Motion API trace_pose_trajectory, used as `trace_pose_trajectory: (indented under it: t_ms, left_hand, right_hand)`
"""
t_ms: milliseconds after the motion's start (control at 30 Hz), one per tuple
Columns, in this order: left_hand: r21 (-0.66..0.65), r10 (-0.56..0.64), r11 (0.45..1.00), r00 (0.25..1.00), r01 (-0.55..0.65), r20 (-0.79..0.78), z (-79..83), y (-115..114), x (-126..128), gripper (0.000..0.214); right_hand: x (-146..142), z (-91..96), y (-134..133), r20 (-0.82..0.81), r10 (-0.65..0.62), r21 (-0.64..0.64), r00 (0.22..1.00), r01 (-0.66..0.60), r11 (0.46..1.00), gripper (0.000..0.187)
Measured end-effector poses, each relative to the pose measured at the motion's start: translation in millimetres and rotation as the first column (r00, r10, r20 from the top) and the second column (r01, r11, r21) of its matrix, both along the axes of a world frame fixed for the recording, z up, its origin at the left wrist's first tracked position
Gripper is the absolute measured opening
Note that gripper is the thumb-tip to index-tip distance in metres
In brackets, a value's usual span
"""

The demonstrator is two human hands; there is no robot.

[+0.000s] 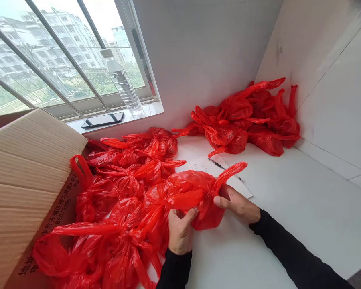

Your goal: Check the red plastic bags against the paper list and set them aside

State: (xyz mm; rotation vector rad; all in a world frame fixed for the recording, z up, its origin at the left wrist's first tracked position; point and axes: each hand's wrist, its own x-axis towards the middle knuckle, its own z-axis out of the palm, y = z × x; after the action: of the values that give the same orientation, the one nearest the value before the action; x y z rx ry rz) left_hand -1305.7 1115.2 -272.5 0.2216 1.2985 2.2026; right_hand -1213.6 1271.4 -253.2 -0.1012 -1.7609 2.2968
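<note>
A red plastic bag [210, 212], tied in a knot with its loop handles sticking up, is held between my two hands above the white table. My left hand [180, 233] grips its lower left side, thumb on top. On the right, my right hand [239, 204] has its thumb on the bag below the knot, and its other fingers are hidden behind. What the bag contains cannot be made out. Close on the left lies a heap of similar knotted red bags [123, 241], and the held bag overlaps its edge.
An open cardboard box [27, 160] stands at the left. More red bags [228, 136] are piled against the back wall. Paper [195, 165] and a pen [216, 163] lie behind my hands. On the windowsill are a phone [104, 120] and a water bottle [124, 88].
</note>
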Motion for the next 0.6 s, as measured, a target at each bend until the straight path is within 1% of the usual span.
trace_pose_trajectory:
  t_ms: [67, 133, 200, 300, 367, 400, 433, 500, 533, 600]
  left_hand:
    - [-0.002, 0.034, 0.999, 0.999, -0.034, 0.019, 2.0, -1, 0, 0.046]
    - [0.009, 0.029, 1.000, 0.999, -0.029, 0.044, 4.7, -1, 2, 0.047]
    - [0.051, -0.028, 0.998, 0.998, 0.025, 0.055, 6.1, 1, 5, 0.051]
    - [0.108, -0.169, 0.980, 0.985, 0.164, 0.040, 2.5, 3, 9, 0.063]
    - [0.095, -0.247, 0.965, 0.969, 0.245, 0.015, -2.9, 3, 9, 0.068]
    - [0.079, -0.260, 0.963, 0.966, 0.258, 0.005, -5.6, 4, 9, 0.070]
    - [0.065, -0.251, 0.966, 0.968, 0.251, 0.002, -7.9, 4, 8, 0.071]
    - [0.055, -0.189, 0.980, 0.982, 0.189, 0.009, -11.0, 4, 6, 0.073]
    - [0.058, -0.149, 0.987, 0.989, 0.147, 0.015, -11.6, 3, 5, 0.074]
    - [0.063, -0.079, 0.995, 0.997, 0.077, 0.024, -11.8, 3, 2, 0.075]
  right_hand:
    - [0, -0.3, -1, 0.012, 0.033, 0.036, 0.999, -0.034, 0.999, 0.041]
    - [-1, -4.3, -1, 0.041, -0.021, 0.026, 0.999, 0.020, 0.999, 0.036]
    - [-2, -10.7, -1, 0.068, -0.110, -0.017, 0.992, 0.111, 0.994, 0.034]
    - [-4, -19.9, 0, 0.093, -0.211, -0.122, 0.973, 0.221, 0.968, 0.039]
    - [-5, -22.6, 1, 0.103, -0.243, -0.173, 0.965, 0.258, 0.951, 0.043]
    - [-5, -22.4, 2, 0.102, -0.251, -0.180, 0.963, 0.266, 0.947, 0.043]
    - [-4, -21.2, 2, 0.095, -0.252, -0.177, 0.963, 0.265, 0.948, 0.043]
    - [-4, -16.5, 2, 0.055, -0.225, -0.155, 0.973, 0.231, 0.961, 0.042]
    - [-3, -13.8, 2, 0.027, -0.190, -0.145, 0.981, 0.192, 0.971, 0.043]
    - [-2, -9.0, 2, -0.016, -0.090, -0.145, 0.996, 0.087, 0.986, 0.053]
